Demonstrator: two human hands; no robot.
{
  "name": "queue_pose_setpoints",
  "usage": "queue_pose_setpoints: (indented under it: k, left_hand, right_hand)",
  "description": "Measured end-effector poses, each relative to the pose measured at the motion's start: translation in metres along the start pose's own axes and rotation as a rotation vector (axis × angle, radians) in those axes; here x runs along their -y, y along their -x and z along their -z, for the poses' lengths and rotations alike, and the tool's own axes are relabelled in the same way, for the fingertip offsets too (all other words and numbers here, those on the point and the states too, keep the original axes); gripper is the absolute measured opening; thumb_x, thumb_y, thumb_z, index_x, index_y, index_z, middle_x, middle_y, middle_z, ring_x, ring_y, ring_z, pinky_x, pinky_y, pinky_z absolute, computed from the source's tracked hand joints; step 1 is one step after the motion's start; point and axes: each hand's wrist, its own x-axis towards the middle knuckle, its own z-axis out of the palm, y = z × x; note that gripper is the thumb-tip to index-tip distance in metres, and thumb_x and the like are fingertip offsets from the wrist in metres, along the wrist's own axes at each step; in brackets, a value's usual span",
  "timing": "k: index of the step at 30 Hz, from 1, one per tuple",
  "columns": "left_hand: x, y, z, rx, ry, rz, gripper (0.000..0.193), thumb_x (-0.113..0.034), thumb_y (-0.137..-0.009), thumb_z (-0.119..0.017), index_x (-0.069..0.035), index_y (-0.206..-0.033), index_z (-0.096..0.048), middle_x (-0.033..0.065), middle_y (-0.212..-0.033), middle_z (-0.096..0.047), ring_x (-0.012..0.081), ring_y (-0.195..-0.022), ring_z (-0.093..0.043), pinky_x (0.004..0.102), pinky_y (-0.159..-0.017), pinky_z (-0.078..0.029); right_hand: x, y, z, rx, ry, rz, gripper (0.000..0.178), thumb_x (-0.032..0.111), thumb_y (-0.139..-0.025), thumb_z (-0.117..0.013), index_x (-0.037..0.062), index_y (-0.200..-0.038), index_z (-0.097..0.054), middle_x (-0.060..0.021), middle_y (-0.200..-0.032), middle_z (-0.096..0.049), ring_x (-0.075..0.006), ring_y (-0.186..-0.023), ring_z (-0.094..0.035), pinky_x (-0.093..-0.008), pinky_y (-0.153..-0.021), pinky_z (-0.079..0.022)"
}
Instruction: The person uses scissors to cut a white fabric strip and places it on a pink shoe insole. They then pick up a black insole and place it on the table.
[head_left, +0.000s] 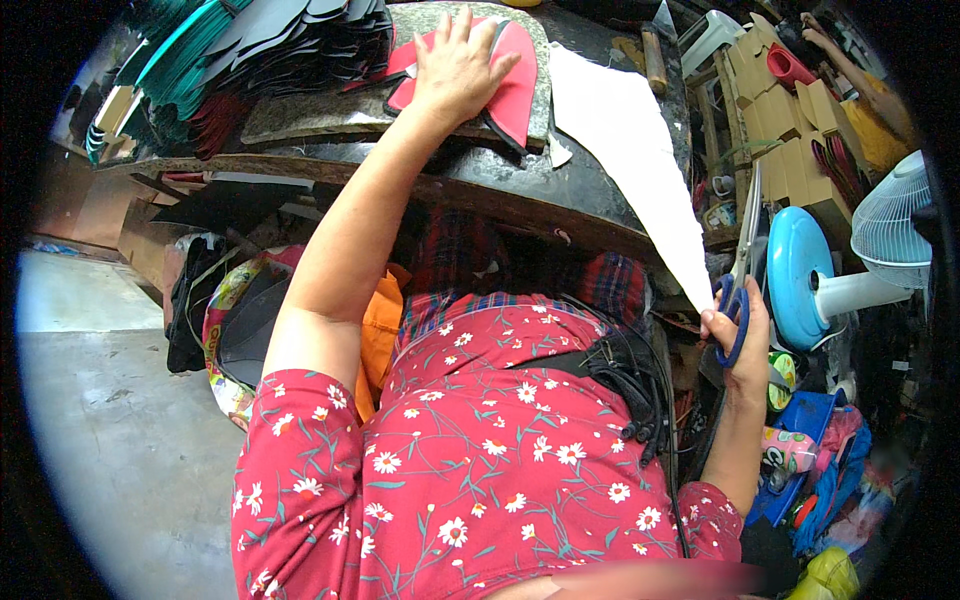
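Observation:
My left hand lies with its fingers spread on a red piece with black edging, shaped like a cut-out shoe part. Under that piece is a speckled grey stone slab on the dark worktable. A pair of scissors with dark blue handles is in my right hand, off the table's right side, its blades pointing up. From the tabletop a white sheet tapers down to the fingers of my right hand; whether they pinch its tip I cannot tell.
Stacked dark grey and teal-edged cut pieces cover the table's far left. To the right are a white and blue fan, cardboard boxes and a blue basket. Another person's arm shows at the far right.

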Motion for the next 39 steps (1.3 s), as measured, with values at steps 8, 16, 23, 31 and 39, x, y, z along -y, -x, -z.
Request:
queue_pose_setpoints:
  k: [8,16,23,31,39]
  left_hand:
    - [-0.119,0.081,0.104,0.813,1.000,-0.064,0.072,-0.027,-0.095,-0.068,-0.011,-0.155,-0.031,0.0119,-0.106,-0.071,0.0265,-0.107,-0.064,0.0382,-0.092,-0.050]
    - [-0.170,0.109,0.086,0.872,1.973,0.283,0.051,-0.025,-0.102,-0.060,-0.007,-0.147,-0.045,0.0059,-0.107,-0.064,0.0117,-0.100,-0.059,0.0297,-0.091,-0.049]
    - [-0.155,0.107,0.080,0.129,0.939,-0.151,0.038,-0.009,-0.086,-0.072,-0.009,-0.123,-0.062,0.0097,-0.081,-0.062,0.0230,-0.068,-0.064,0.0333,-0.062,-0.052]
    - [-0.161,0.103,0.077,0.123,1.038,-0.393,0.019,-0.017,-0.084,-0.071,-0.011,-0.101,-0.066,0.0095,-0.079,-0.060,0.0309,-0.070,-0.065,0.0405,-0.060,-0.053]
    - [-0.153,0.112,0.082,0.171,1.129,-0.146,0.008,-0.009,-0.088,-0.069,-0.005,-0.094,-0.065,0.0125,-0.086,-0.065,0.0302,-0.074,-0.067,0.0367,-0.064,-0.054]
  right_hand:
    - [0.012,0.004,-0.016,0.123,-0.199,0.024,0.042,0.007,-0.079,-0.075,0.0028,-0.113,-0.051,-0.0048,-0.082,-0.059,-0.0159,-0.067,-0.065,-0.0267,-0.062,-0.053]
    - [0.026,0.016,-0.018,0.133,-0.237,0.065,0.044,0.005,-0.076,-0.076,0.0033,-0.112,-0.050,-0.0059,-0.080,-0.058,-0.0187,-0.066,-0.066,-0.0284,-0.062,-0.053]
    - [0.014,0.017,-0.010,0.092,-0.221,0.048,0.042,0.003,-0.076,-0.075,0.0022,-0.111,-0.052,-0.0052,-0.080,-0.059,-0.0178,-0.066,-0.066,-0.0285,-0.062,-0.053]
    - [0.011,0.017,-0.008,0.070,-0.210,0.076,0.041,0.007,-0.077,-0.075,0.0010,-0.112,-0.054,-0.0041,-0.081,-0.059,-0.0155,-0.067,-0.064,-0.0267,-0.063,-0.052]
    - [0.008,0.016,-0.010,0.056,-0.178,0.065,0.038,0.012,-0.079,-0.072,-0.0016,-0.108,-0.053,-0.0070,-0.085,-0.059,-0.0153,-0.069,-0.060,-0.0278,-0.065,-0.048]
